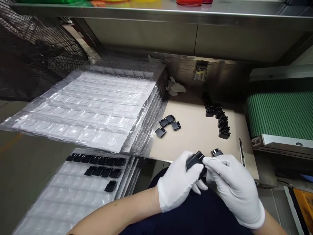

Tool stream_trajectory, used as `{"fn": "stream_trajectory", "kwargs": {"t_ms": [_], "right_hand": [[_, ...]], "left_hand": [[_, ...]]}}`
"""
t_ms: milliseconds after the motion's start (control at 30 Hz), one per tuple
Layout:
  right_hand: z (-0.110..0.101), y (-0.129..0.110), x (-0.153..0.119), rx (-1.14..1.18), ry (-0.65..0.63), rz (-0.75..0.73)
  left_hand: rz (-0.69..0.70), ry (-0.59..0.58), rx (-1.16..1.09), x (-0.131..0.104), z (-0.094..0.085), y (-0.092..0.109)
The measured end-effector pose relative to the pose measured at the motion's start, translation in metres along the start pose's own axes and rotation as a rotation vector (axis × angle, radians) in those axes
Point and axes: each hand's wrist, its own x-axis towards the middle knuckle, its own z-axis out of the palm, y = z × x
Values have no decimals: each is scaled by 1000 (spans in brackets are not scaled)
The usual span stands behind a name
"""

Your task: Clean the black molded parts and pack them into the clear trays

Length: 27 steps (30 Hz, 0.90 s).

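Note:
My left hand [179, 182], in a white glove, is closed round a small black plastic part [194, 161] with a ribbed end, held just off the table's front edge. My gloved right hand [232, 186] is closed, its fingertips pinched at that part's right side. Whether anything small sits between those fingertips is hidden. Behind my right hand a similar black part [216, 152] lies on the beige tabletop [188, 140]. Farther left lies a small group of black parts [168, 122]. A row of upright black parts [223, 125] stands at the back right.
Stacked clear plastic trays [83, 107] fill the left side. Below them, a lower tray [61, 192] holds several black parts. A green conveyor belt [281, 114] runs at right, near a thin pen-like tool [242, 151]. A metal shelf [156, 12] hangs overhead; a fan [41, 49] stands left.

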Motion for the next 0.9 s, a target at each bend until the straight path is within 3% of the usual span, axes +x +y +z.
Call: {"fn": "stream_trajectory", "kwargs": {"t_ms": [433, 700, 900], "right_hand": [[7, 7, 5, -23, -66, -20], [8, -1, 15, 14, 102, 64], [13, -4, 22, 17, 102, 82]], "left_hand": [[-18, 18, -26, 1, -8, -2], [-34, 22, -101, 1, -22, -2], [-43, 12, -182, 4, -31, -3]]}}
